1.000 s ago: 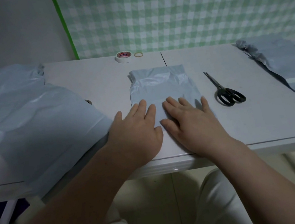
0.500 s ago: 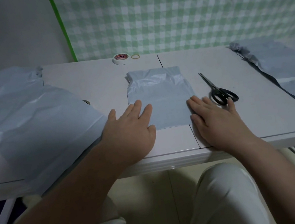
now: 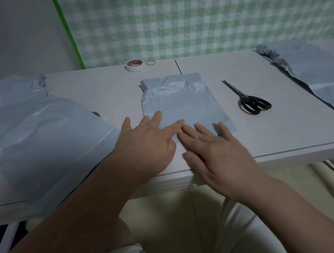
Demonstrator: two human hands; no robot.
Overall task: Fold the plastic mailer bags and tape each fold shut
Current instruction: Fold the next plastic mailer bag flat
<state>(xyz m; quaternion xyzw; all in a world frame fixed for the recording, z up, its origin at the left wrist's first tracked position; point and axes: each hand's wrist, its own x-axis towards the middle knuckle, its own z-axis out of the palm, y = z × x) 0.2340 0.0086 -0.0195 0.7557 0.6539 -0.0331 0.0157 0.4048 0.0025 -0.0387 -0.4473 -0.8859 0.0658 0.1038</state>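
- Pale-blue plastic marks the task's thing: a folded mailer bag [image 3: 180, 104] lies flat at the middle of the bench [image 3: 284, 131], close to its front edge.
- It sits between a heap of loose mailer bags [image 3: 37, 137] on the left and the scissors [image 3: 247, 99] on the right.
- The left hand [image 3: 147, 145] rests palm-down on the bag's near left corner. Its fingers [image 3: 174, 125] are straight, spread and holding nothing.
- The right hand [image 3: 216, 149] lies flat just beside it on the near edge, also with straight fingers and nothing in its grasp. The two sets of fingertips almost meet.
- The step in hand looks like pressing the fold flat before taping.
- The far part of the bag looks puffed and wrinkled, so firm strokes from the middle outward should drive the air out.
- Slick film will probably spring open, so one palm should pin the fold while the other fetches the tape roll [image 3: 134, 65].
- That roll sits at the far edge, beside a rubber band [image 3: 150, 62].
- The scissors lie near the right hand for cutting the tape.
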